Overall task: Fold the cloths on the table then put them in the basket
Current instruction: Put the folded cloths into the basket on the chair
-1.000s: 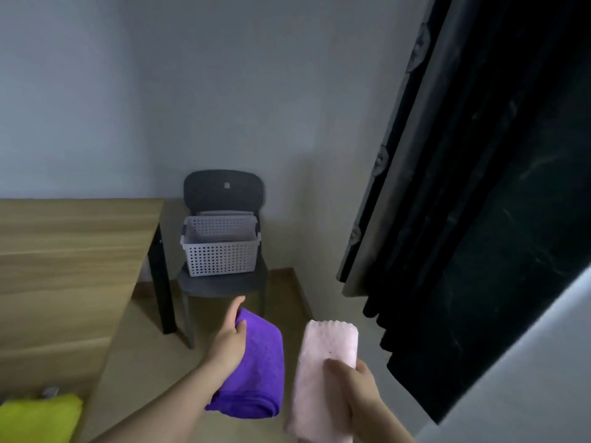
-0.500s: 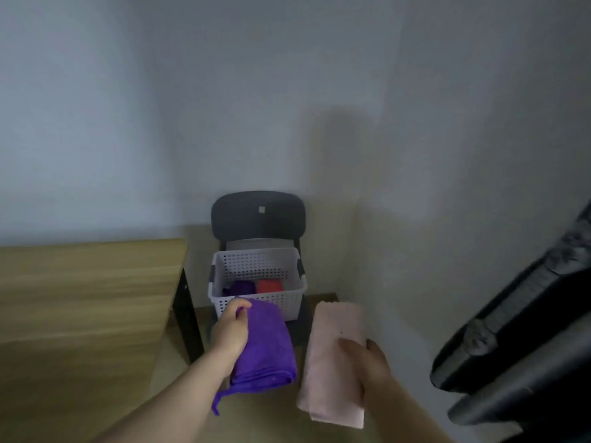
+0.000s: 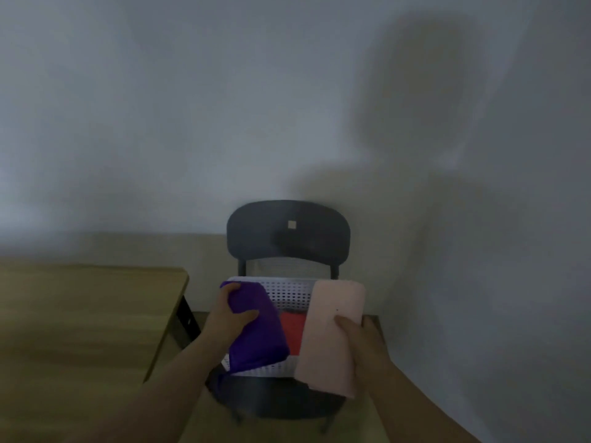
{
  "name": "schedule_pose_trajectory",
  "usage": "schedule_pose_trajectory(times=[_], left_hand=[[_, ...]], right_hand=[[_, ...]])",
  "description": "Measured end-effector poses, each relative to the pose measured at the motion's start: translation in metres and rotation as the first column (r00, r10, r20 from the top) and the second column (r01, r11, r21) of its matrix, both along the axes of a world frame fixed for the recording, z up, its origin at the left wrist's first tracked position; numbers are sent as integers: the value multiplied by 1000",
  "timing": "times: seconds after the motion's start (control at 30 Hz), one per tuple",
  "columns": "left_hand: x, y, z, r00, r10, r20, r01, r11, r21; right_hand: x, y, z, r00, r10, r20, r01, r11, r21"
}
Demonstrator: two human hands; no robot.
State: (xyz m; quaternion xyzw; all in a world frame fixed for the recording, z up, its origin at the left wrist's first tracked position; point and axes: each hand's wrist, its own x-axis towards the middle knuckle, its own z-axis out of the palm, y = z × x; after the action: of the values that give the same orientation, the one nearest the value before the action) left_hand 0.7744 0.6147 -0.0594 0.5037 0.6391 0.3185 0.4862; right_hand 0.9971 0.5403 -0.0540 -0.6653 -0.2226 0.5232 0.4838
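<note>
A white perforated basket (image 3: 287, 292) stands on the seat of a dark chair (image 3: 287, 233). My left hand (image 3: 228, 318) grips a folded purple cloth (image 3: 259, 334) over the basket's left half. My right hand (image 3: 359, 338) holds a folded pink cloth (image 3: 332, 330) over the basket's right side, thumb on top. A red cloth (image 3: 292, 332) lies inside the basket between the two held cloths.
A wooden table (image 3: 80, 318) with a black leg (image 3: 188, 322) stands to the left of the chair. A grey wall rises right behind the chair and along the right side. Wooden floor shows around the chair legs.
I have come closer to the chair, and both hands have carried the purple and pink cloths forward until they hang over the basket. The dark curtain has left the view.
</note>
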Motion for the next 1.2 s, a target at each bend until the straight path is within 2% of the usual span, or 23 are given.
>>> schedule_pose_trajectory(times=[0.13, 0.3, 0.47, 0.63, 0.77, 0.97, 1.1, 1.2], left_hand=[[-8, 32, -21, 999, -41, -34, 38, 997, -66], [-15, 91, -55, 984, -145, -102, 132, 983, -129], [-11, 128, -109, 945, -289, -153, 255, 944, -209], [-2, 139, -152, 931, -341, -129, 282, 898, -338], [1, 139, -177, 958, -259, -123, 191, 896, -402], [-4, 141, -215, 979, -124, -165, 41, 900, -434], [-4, 139, -232, 978, -69, -195, -29, 888, -459], [-4, 137, -243, 964, -114, -239, -7, 893, -451]], right_hand=[[0, 39, -12, 996, -1, -94, -8, 995, -95], [3, 87, -46, 1000, 16, -14, -17, 992, -127], [-5, 123, -83, 997, 42, 65, -24, 967, -254], [-11, 142, -121, 999, 52, 16, -44, 943, -329], [-16, 143, -160, 990, -6, -140, -53, 910, -412], [-22, 158, -221, 958, -52, -281, -110, 840, -531], [-27, 163, -251, 945, -66, -321, -133, 818, -560], [-30, 162, -272, 959, -23, -281, -144, 818, -557]])
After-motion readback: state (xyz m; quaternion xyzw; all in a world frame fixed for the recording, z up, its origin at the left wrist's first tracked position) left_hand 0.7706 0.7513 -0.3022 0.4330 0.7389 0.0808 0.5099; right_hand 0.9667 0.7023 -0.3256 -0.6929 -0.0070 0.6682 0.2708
